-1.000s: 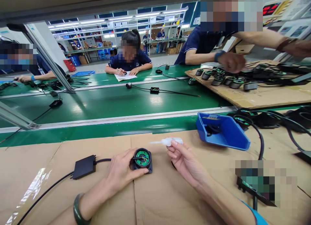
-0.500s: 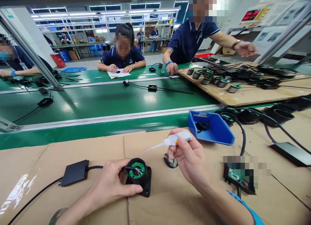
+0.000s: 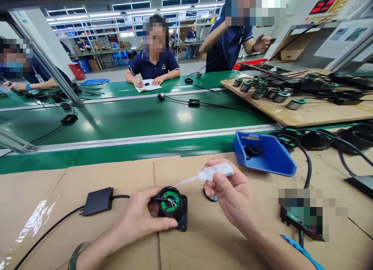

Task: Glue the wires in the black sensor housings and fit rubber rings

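Note:
My left hand [image 3: 145,215] is closed around a black round housing [image 3: 172,208] with a green circuit board and coloured wires inside, holding it on the cardboard mat [image 3: 116,231]. A black cable runs from it to a flat black box [image 3: 97,201]. My right hand [image 3: 231,196] grips a small white glue bottle [image 3: 214,172], its thin nozzle pointing left just above the housing. A black ring-shaped part [image 3: 210,195] lies on the mat partly under my right hand.
A blue bin [image 3: 266,155] with a black part sits to the right, beside black cables and housings [image 3: 317,139]. Beyond is a green conveyor belt [image 3: 131,122] carrying a cabled unit [image 3: 194,103]. Across the belt people work at benches; a board [image 3: 305,114] holds several round parts.
My right hand has kept the glue bottle and its nozzle tip has come closer to the housing. The person at the far right has lifted both hands from the board.

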The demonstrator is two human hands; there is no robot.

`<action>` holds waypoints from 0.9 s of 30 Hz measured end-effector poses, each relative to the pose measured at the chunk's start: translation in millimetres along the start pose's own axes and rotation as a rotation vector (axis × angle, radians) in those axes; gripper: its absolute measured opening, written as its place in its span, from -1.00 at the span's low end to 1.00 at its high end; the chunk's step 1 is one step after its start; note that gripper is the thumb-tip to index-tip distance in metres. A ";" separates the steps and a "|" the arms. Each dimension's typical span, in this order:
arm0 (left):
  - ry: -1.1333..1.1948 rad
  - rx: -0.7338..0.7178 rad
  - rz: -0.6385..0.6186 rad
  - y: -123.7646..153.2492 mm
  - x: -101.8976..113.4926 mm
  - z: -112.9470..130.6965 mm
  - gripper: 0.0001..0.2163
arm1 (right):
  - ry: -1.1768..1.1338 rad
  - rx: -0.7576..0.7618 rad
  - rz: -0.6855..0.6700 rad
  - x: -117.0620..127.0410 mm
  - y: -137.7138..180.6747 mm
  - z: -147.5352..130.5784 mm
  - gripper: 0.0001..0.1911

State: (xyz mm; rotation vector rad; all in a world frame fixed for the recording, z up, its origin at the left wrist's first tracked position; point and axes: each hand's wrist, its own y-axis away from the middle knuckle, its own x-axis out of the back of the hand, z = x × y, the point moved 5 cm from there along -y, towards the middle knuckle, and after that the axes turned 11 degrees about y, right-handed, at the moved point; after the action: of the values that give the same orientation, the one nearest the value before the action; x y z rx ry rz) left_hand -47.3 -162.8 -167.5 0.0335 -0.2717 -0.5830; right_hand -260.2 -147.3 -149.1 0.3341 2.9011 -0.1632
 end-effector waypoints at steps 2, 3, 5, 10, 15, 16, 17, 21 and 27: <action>-0.001 0.004 -0.002 0.4 0.9 1.4 -0.47 | 0.084 0.051 -0.040 -1.4 3.7 -2.5 -0.73; -0.001 0.008 -0.004 0.6 1.3 2.5 -0.46 | 0.124 0.075 -0.058 -2.4 5.7 -4.3 -0.73; 0.009 0.019 -0.017 0.9 1.7 5.4 -0.46 | 0.190 0.119 -0.083 -4.3 9.4 -8.4 -0.75; 0.047 0.050 -0.066 2.3 1.4 12.0 -0.51 | 0.332 0.235 -0.097 -5.5 16.7 -17.3 -0.81; 0.077 0.063 -0.099 4.0 -0.3 9.6 -0.47 | 0.425 0.410 -0.150 -6.7 24.7 -26.0 -0.78; 0.084 0.066 -0.100 4.2 -0.6 8.5 -0.47 | 0.442 0.448 -0.168 -7.6 26.3 -28.1 -0.75; 0.091 0.069 -0.102 4.4 -1.0 7.5 -0.48 | 0.460 0.483 -0.183 -8.4 27.8 -30.4 -0.71; 0.133 0.089 -0.122 4.9 -2.1 6.7 -0.50 | 0.519 0.595 -0.248 -12.7 31.0 -40.3 -0.62; 0.182 0.098 -0.140 4.8 -1.7 11.2 -0.56 | 0.546 0.675 -0.326 -17.3 34.3 -49.3 -0.47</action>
State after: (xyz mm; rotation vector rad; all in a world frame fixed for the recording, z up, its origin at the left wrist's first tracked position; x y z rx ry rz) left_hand -49.1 -157.3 -156.6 0.2002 -0.1214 -0.7006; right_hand -245.6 -111.2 -100.3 -0.0135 3.3153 -1.3029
